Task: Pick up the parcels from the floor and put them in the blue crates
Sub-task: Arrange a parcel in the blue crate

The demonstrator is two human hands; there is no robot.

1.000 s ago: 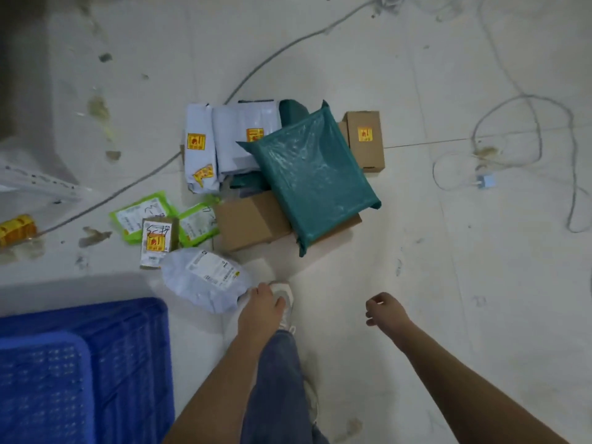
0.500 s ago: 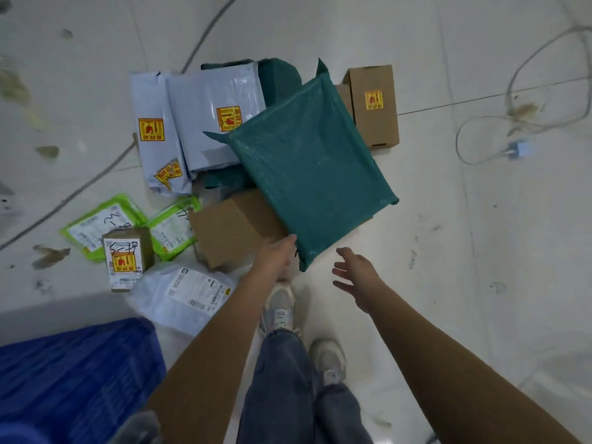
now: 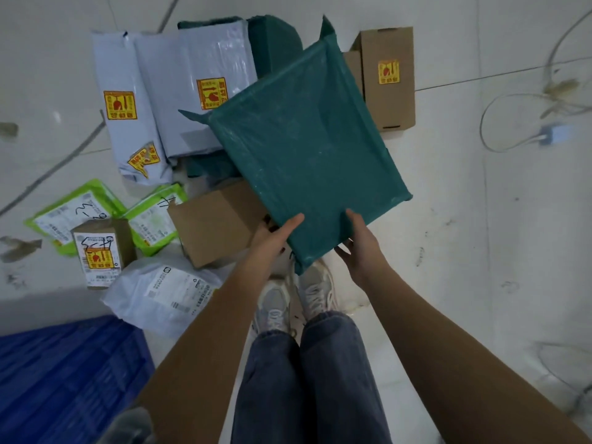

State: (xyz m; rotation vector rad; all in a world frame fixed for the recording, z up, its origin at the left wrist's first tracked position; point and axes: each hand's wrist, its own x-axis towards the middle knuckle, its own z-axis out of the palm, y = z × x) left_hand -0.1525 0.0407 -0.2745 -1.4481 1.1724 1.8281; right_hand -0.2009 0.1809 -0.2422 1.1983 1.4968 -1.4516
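Parcels still litter the floor at centre frame; your left hand (image 3: 272, 233) and right hand (image 3: 360, 241) grip only the green parcel (image 3: 307, 145), blue crate (image 3: 64, 373) lower left.

bare floor (image 3: 480, 235) lies open from one to five o'clock of the green parcel (image 3: 307, 149) — only a pale cable (image 3: 499, 107) with a small plug (image 3: 552, 137) loops there at two o'clock. at twelve to one o'clock a tall brown box (image 3: 389, 78) crowds its far corner. from eight to eleven o'clock the way is packed: a flat brown box (image 3: 214, 222) partly beneath it, grey mailers (image 3: 166, 100), lime-green packets (image 3: 77, 213), a white bag (image 3: 166, 293). the blue crate (image 3: 70, 373) sits at seven o'clock.
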